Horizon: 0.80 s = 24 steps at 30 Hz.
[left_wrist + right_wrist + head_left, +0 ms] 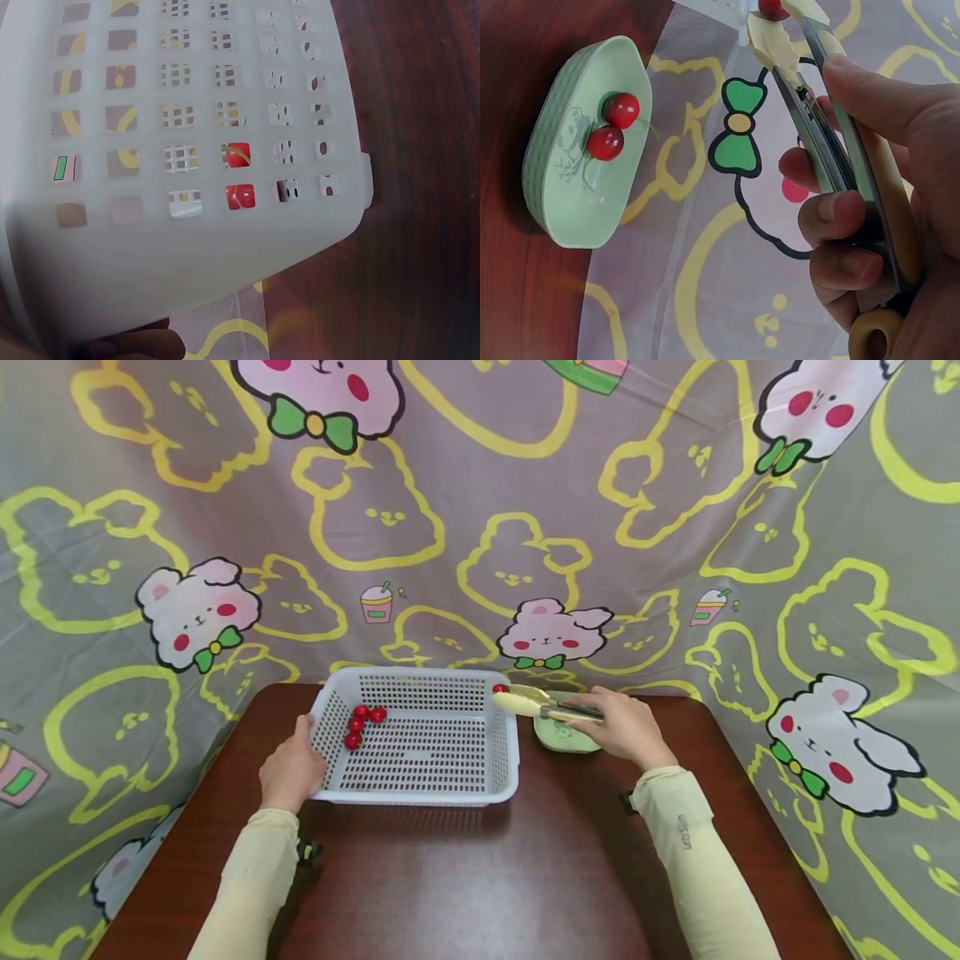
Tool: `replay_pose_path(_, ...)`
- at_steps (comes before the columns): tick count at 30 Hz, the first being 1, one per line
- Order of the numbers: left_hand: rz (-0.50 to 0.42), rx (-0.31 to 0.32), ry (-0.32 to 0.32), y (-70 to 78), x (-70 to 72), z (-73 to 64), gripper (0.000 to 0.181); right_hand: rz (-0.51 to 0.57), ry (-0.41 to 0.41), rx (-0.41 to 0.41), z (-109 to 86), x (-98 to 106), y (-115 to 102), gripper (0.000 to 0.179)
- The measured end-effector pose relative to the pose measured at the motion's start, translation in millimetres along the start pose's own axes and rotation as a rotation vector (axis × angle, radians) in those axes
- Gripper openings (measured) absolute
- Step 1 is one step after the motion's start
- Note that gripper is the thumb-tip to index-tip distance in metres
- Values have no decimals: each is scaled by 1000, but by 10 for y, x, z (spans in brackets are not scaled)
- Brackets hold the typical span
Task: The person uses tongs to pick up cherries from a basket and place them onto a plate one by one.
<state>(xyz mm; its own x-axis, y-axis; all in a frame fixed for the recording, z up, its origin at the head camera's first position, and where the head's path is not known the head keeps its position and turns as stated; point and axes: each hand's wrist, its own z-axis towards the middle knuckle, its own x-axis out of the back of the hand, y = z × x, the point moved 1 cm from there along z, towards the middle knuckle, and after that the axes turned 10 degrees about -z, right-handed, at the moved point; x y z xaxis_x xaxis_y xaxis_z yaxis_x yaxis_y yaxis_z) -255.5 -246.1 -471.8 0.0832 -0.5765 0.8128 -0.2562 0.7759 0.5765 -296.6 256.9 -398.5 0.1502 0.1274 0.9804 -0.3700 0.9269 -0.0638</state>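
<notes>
My left hand (pixel 292 766) grips the left rim of a white perforated plastic basket (pixel 420 797); its fingers curl under the rim in the left wrist view. Several red cherries (pixel 358 725) lie inside, near the basket's left end. My right hand (pixel 624 727) holds metal tongs (pixel 525 702) with cream tips. A cherry (pixel 773 9) is between those tips, at the basket's right rim in the head view. Below the tongs sits a light green bowl (pixel 555 202). Two more cherries (pixel 621 110) with green stems lie in it.
The brown wooden table (pixel 450 877) carries the basket and the bowl. A grey cloth (pixel 465 485) with yellow outlines and cartoon animals hangs behind the table and along its sides.
</notes>
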Motion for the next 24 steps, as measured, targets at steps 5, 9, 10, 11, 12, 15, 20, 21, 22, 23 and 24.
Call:
replay_pose_path(5,-6,5,-5,2,14,3,68,5,-2,-16,-45,43,31,41)
replay_pose_path(9,-10,2,-4,-3,16,1,68,3,-13,-32,-83,73,84,41)
replay_pose_path(10,-9,1,-4,-6,17,0,68,3,-14,-35,-92,80,98,42)
replay_pose_path(11,-7,1,-2,-10,18,-1,67,1,-13,-39,-102,88,112,42)
replay_pose_path(12,-6,1,-1,-11,21,-5,67,0,-14,-43,-114,95,128,42)
replay_pose_path(15,-5,-1,1,-18,25,-10,67,5,-10,-58,-155,117,175,41)
replay_pose_path(20,-3,2,-1,-15,23,-13,67,13,0,-78,-225,140,265,41)
replay_pose_path(21,-1,3,1,-10,23,-15,67,13,-1,-84,-237,140,285,41)
replay_pose_path(22,-1,3,-2,-13,21,-15,67,12,0,-89,-249,140,303,41)
replay_pose_path(23,-1,3,-2,-13,21,-14,68,11,0,-95,-261,138,323,41)
replay_pose_path(24,-3,3,-2,-10,22,-17,68,9,-3,-102,-272,134,341,41)
